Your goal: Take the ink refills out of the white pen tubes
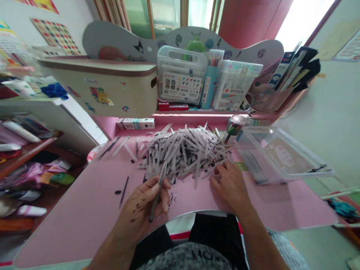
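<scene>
A big heap of white pen barrels with black parts lies in the middle of the pink desk. My left hand, stained with ink, is closed round a grey pen barrel held upright just in front of the heap. My right hand rests palm down on the desk at the heap's right front edge, fingers reaching into the pens; what they touch is hidden. A thin black refill and small black caps lie to the left.
A clear plastic box with refills stands open at the right. A pen cup sits behind the heap. Marker cases line the back shelf. A white cabinet and cluttered shelves fill the left side.
</scene>
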`<state>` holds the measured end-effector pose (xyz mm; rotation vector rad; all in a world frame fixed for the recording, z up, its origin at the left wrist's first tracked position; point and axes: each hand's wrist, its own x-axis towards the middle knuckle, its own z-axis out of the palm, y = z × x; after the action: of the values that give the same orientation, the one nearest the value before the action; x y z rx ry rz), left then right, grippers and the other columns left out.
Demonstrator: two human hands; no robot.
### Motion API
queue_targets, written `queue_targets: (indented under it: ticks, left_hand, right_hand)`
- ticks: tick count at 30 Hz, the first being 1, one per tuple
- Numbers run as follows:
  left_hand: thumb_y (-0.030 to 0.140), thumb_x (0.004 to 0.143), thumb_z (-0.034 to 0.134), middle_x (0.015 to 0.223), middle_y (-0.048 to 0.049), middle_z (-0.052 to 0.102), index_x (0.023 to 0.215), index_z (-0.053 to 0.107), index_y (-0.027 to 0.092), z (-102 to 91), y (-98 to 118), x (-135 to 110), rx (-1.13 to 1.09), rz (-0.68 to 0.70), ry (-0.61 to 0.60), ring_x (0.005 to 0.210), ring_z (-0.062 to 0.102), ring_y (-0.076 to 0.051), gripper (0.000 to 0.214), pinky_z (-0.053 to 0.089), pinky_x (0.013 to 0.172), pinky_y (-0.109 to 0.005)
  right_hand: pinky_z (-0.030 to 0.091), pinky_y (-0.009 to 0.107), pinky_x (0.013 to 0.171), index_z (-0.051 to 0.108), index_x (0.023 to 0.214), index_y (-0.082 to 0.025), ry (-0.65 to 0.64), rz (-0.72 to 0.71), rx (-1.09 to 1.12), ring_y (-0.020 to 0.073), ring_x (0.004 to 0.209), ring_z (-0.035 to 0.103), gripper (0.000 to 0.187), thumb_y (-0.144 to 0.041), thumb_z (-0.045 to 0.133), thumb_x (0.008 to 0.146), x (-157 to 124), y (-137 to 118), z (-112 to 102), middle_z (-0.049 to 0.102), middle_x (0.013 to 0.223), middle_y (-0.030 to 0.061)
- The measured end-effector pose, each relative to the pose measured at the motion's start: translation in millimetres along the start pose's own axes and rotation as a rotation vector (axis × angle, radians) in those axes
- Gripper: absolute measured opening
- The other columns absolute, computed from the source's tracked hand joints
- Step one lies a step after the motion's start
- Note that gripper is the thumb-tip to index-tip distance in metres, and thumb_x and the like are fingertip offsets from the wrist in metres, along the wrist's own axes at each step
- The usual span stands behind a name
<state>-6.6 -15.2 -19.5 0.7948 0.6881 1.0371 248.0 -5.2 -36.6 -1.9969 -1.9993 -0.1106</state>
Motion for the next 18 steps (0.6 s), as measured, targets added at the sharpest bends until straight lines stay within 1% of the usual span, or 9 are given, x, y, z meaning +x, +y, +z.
queue_targets:
  ticks: [2,4,8,13,18]
  left_hand:
    - [0.033,0.089,0.061,0.056,-0.0044,0.064,0.09,0.069,0.015,-1.0,0,0,0.011,0.0,0.002,0.047,0.044,-0.009,0.02,0.032,0.048,-0.019]
    - [0.034,0.089,0.061,0.056,-0.0042,0.064,0.091,0.069,0.015,-1.9,0,-1,0.018,0.005,-0.005,0.047,0.044,-0.009,0.021,0.032,0.048,-0.019]
    - [0.036,0.088,0.064,0.056,-0.0037,0.064,0.09,0.068,0.014,-2.2,0,0,0.007,-0.004,-0.024,0.045,0.042,-0.008,0.022,0.03,0.046,-0.018]
    - [0.035,0.084,0.07,0.055,-0.0052,0.067,0.087,0.068,0.013,-0.9,-1,2,-0.05,-0.053,-0.094,0.044,0.044,-0.008,0.023,0.028,0.044,-0.017]
    - [0.032,0.084,0.07,0.056,-0.0063,0.069,0.089,0.069,0.013,-1.8,-3,1,-0.108,-0.099,-0.171,0.044,0.046,-0.007,0.02,0.03,0.046,-0.017]
  right_hand:
    - [0.043,0.04,0.086,0.069,0.084,-0.018,0.019,-0.051,0.062,0.0264,0.092,0.053,0.006,-0.019,0.063,0.085,1,-6,-1,0.058,0.091,0.0101]
    - [0.043,0.038,0.086,0.071,0.087,-0.019,0.011,-0.094,0.104,0.0253,0.092,0.052,0.011,-0.016,0.061,0.087,2,-15,-2,0.057,0.092,0.0093]
    - [0.042,0.038,0.084,0.073,0.092,-0.02,-0.05,-0.098,0.085,0.0258,0.092,0.052,0.01,-0.02,0.066,0.085,5,-29,-2,0.057,0.094,0.0094]
    - [0.041,0.037,0.085,0.072,0.085,-0.02,-0.063,-0.119,0.011,0.0264,0.094,0.051,0.006,-0.02,0.066,0.085,8,-30,2,0.057,0.094,0.0095]
    - [0.04,0.036,0.082,0.074,0.091,-0.023,-0.088,-0.182,-0.021,0.0255,0.093,0.052,0.015,-0.02,0.059,0.092,9,-27,5,0.059,0.096,0.0093]
